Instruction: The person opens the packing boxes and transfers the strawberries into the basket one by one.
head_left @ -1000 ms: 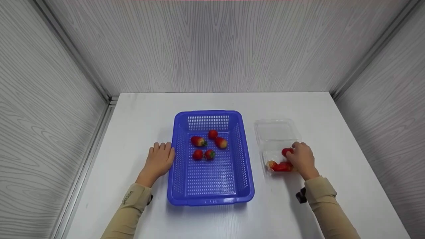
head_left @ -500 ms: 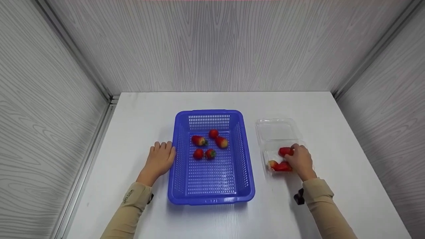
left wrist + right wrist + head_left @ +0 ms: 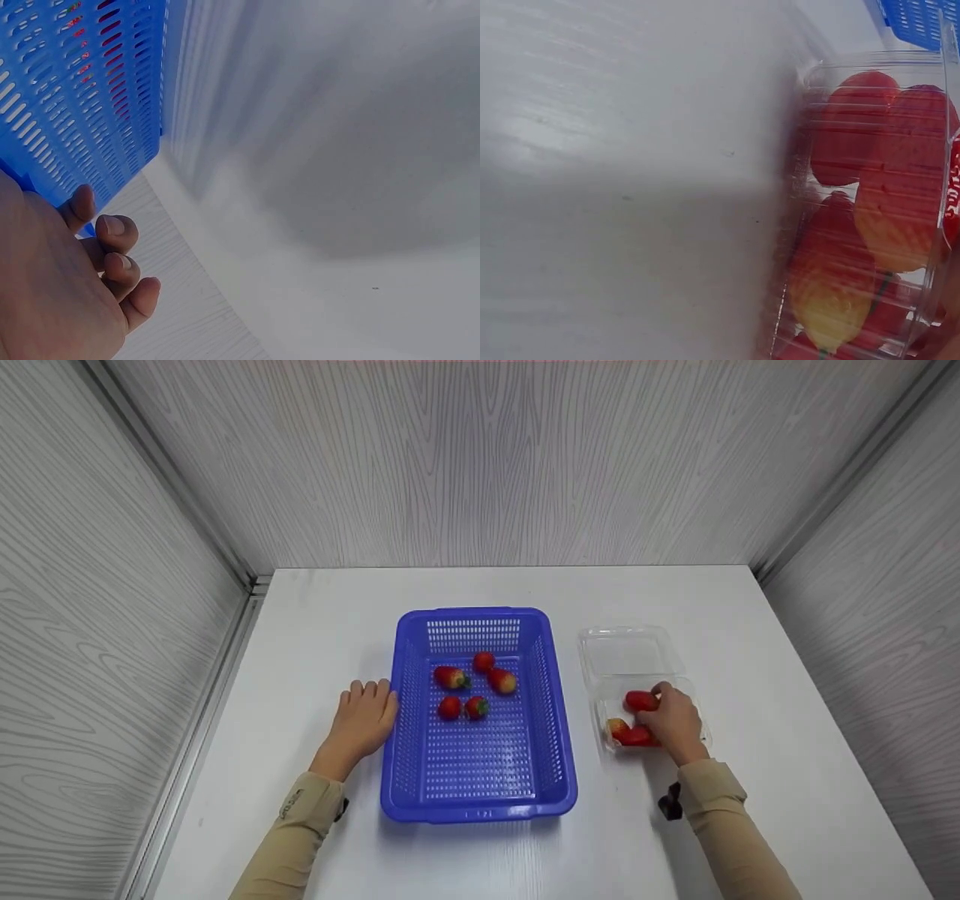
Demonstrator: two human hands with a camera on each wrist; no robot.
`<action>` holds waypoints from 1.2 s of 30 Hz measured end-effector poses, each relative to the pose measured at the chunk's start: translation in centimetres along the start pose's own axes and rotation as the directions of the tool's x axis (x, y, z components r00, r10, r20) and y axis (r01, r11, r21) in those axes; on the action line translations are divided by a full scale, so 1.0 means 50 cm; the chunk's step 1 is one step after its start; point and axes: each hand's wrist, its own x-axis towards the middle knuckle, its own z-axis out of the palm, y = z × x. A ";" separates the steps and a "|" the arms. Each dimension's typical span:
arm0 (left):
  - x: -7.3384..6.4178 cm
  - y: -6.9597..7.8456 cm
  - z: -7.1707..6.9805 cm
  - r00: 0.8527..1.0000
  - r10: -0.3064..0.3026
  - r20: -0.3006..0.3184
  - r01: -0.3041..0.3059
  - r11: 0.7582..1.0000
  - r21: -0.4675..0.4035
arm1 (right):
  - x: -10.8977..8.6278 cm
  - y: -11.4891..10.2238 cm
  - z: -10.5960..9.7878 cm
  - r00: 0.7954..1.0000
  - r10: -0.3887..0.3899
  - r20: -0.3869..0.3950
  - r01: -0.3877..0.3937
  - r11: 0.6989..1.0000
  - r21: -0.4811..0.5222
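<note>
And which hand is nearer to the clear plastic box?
Right. The right hand is over the clear plastic box; the left hand is across the blue basket from it.

On the table (image 3: 480, 862) sits the basket (image 3: 480, 757), five strawberries (image 3: 502, 681) in it toward twelve o'clock, the left hand (image 3: 363, 721) on its nine o'clock edge. At three lies the container (image 3: 615, 701), lid (image 3: 630, 654) at its twelve; inside, the right hand (image 3: 675, 726) is around one strawberry (image 3: 640, 701), other strawberries (image 3: 637, 736) toward six, perhaps part-hidden beneath it.

Head view bright, even; soft shadows beside basket (image 3: 480, 814); right wrist view hazy, reflections streaking clear box (image 3: 846, 189).
</note>
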 end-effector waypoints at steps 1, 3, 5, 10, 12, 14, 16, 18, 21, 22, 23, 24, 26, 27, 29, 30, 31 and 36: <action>0.000 0.000 0.000 1.000 0.003 -0.003 -0.003 1.000 -0.001 | 0.000 0.000 0.000 1.000 -0.002 -0.002 0.002 1.000 -0.004; 0.001 0.001 0.000 1.000 -0.001 0.003 0.001 1.000 0.000 | -0.001 0.001 0.000 1.000 -0.005 -0.007 0.005 1.000 -0.004; 0.002 0.001 0.000 1.000 -0.008 0.013 0.008 1.000 0.002 | -0.001 0.002 0.000 1.000 -0.006 -0.017 0.006 1.000 -0.001; 0.003 0.002 -0.003 1.000 -0.014 0.023 0.014 1.000 0.014 | -0.001 0.002 0.002 1.000 0.005 -0.027 -0.005 1.000 0.001; 0.003 0.003 -0.003 1.000 -0.012 0.021 0.012 1.000 0.018 | 0.000 0.003 0.003 1.000 0.008 -0.023 -0.008 1.000 -0.004; 0.004 0.002 -0.002 1.000 -0.013 0.019 0.012 1.000 0.020 | 0.001 0.003 0.003 1.000 0.008 -0.019 -0.008 1.000 -0.012; 0.003 0.002 -0.002 1.000 -0.018 0.025 0.018 1.000 0.019 | 0.001 0.003 0.003 1.000 0.009 -0.012 -0.009 1.000 -0.008; 0.003 0.001 -0.001 0.999 -0.025 0.032 0.025 1.000 0.017 | 0.001 0.002 0.002 1.000 0.013 -0.011 -0.013 1.000 0.001; 0.002 0.000 0.001 0.998 -0.035 0.043 0.035 0.999 0.012 | 0.000 0.001 0.001 1.000 0.010 -0.015 -0.010 0.999 0.032; 0.002 0.000 0.001 0.998 -0.037 0.046 0.037 0.999 0.010 | 0.000 0.001 0.000 1.000 0.007 -0.019 -0.006 0.999 0.044; 0.002 -0.001 0.001 0.998 -0.037 0.045 0.037 0.999 0.009 | 0.000 0.000 -0.001 1.000 0.003 -0.025 -0.002 0.998 0.056; 0.002 -0.001 0.001 0.998 -0.037 0.044 0.037 0.999 0.007 | 0.000 -0.001 -0.002 0.999 0.000 -0.032 0.002 0.998 0.068; 0.002 -0.001 0.000 0.999 -0.034 0.036 0.033 0.999 0.003 | 0.000 -0.003 -0.005 0.998 -0.016 -0.055 0.021 0.996 0.084; 0.002 -0.001 -0.001 0.999 -0.032 0.033 0.032 0.999 0.001 | 0.000 -0.005 -0.006 0.997 -0.031 -0.072 0.037 0.995 0.088; 0.002 0.000 -0.002 0.999 -0.025 0.024 0.025 1.000 0.000 | 0.000 -0.008 -0.010 0.993 -0.053 -0.104 0.063 0.993 0.095; 0.002 0.000 -0.003 1.000 -0.023 0.021 0.023 1.000 -0.002 | -0.001 -0.010 -0.012 0.991 -0.063 -0.118 0.075 0.992 0.100; 0.002 0.000 -0.003 1.000 -0.020 0.017 0.020 1.000 -0.002 | -0.001 -0.012 -0.015 0.989 -0.070 -0.127 0.084 0.991 0.105; 0.002 0.001 -0.003 1.000 -0.017 0.022 0.018 1.000 -0.009 | -0.004 -0.026 -0.030 0.994 -0.056 -0.096 0.071 0.983 0.170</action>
